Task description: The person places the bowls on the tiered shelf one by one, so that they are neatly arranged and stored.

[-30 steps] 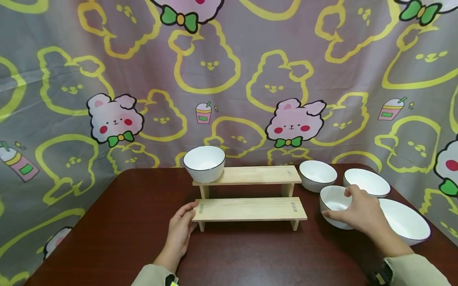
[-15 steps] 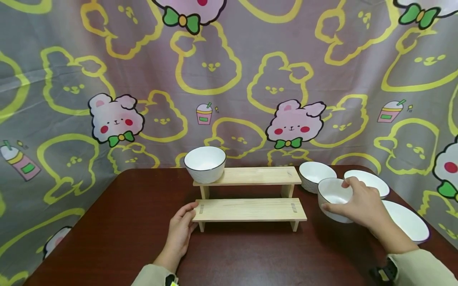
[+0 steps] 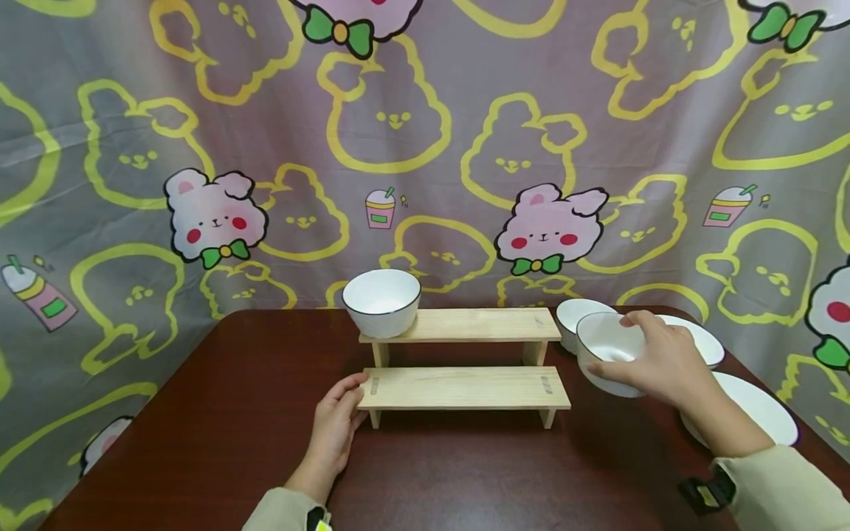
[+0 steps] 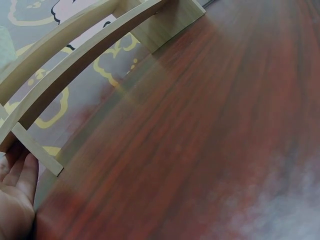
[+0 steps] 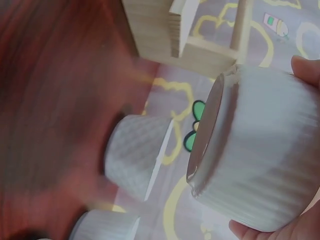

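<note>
A two-tier wooden shelf (image 3: 458, 387) stands mid-table. My left hand (image 3: 332, 426) holds the left end of its lower board; in the left wrist view the fingers (image 4: 27, 175) reach in beside the short leg. On the upper tier, at the left end, sits a white bowl (image 3: 381, 302) with a dark rim. My right hand (image 3: 671, 361) grips another white bowl (image 3: 600, 343), thumb on the near side and fingers over the far rim, raised above the table right of the shelf. The ribbed outside of this bowl (image 5: 270, 150) fills much of the right wrist view.
Behind the held bowl, a textured white bowl (image 3: 576, 313) stands on the dark table (image 3: 219, 413). Two wider white bowls (image 3: 760, 413) stand farther right, partly hidden by the right hand and arm. A patterned curtain (image 3: 425, 184) hangs behind the table.
My right hand has lifted the bowl off the table and brought it up and slightly left, towards the shelf. The left hand stays at the shelf's end.
</note>
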`<action>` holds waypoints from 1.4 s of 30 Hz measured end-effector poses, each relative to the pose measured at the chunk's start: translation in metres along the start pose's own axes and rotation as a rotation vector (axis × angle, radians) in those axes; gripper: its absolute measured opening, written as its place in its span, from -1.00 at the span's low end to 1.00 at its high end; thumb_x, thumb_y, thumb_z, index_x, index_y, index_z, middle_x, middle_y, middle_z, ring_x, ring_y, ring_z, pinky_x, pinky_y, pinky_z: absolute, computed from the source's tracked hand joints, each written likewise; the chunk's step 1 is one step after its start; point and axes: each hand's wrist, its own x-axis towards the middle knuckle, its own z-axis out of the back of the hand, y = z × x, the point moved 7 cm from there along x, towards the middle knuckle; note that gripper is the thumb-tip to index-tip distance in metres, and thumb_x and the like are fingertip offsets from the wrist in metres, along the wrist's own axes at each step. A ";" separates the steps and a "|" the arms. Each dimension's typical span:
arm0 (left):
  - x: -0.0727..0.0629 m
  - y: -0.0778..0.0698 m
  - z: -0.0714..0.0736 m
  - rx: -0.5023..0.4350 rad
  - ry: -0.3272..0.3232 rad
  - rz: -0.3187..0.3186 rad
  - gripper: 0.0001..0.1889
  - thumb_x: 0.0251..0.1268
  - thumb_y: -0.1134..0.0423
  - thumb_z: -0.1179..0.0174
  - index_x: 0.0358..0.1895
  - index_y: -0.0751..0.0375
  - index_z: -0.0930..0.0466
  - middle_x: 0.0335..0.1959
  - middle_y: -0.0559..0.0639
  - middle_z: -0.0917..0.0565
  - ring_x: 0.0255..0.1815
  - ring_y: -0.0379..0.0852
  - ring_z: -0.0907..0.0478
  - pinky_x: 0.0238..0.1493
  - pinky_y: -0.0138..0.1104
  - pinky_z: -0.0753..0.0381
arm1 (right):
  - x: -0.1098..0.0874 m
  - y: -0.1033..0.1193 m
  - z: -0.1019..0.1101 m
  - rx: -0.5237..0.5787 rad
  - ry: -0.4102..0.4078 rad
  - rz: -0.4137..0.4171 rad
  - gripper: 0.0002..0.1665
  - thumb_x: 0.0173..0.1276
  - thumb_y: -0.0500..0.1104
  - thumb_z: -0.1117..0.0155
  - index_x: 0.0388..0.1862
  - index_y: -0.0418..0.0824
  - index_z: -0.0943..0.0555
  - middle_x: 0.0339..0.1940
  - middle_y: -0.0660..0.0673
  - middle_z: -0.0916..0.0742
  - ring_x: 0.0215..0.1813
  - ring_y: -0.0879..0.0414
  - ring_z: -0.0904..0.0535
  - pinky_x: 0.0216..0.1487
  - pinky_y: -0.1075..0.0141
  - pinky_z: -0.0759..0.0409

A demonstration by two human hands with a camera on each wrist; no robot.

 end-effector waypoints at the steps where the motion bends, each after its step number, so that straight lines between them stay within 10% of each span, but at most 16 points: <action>1: 0.000 0.000 0.000 -0.003 -0.001 0.001 -0.74 0.29 0.37 0.03 -0.01 0.28 -0.53 0.03 0.06 -0.52 -0.17 -0.28 -0.54 -0.12 -0.32 -0.46 | 0.001 0.003 0.001 0.000 -0.002 0.010 -0.01 -0.24 0.32 -0.47 0.02 -0.34 -0.43 -0.06 -0.44 -0.57 -0.06 -0.41 -0.36 -0.20 -0.08 -0.30; 42: -0.003 -0.002 -0.001 0.021 0.003 0.010 -0.71 0.32 0.34 0.03 0.05 0.33 -0.50 0.10 0.15 -0.48 -0.15 -0.29 -0.54 -0.12 -0.33 -0.45 | 0.039 0.110 -0.017 0.029 0.112 0.229 0.09 -0.07 0.34 -0.31 0.22 -0.45 -0.37 0.19 -0.41 -0.46 0.17 -0.40 -0.26 0.05 -0.16 -0.32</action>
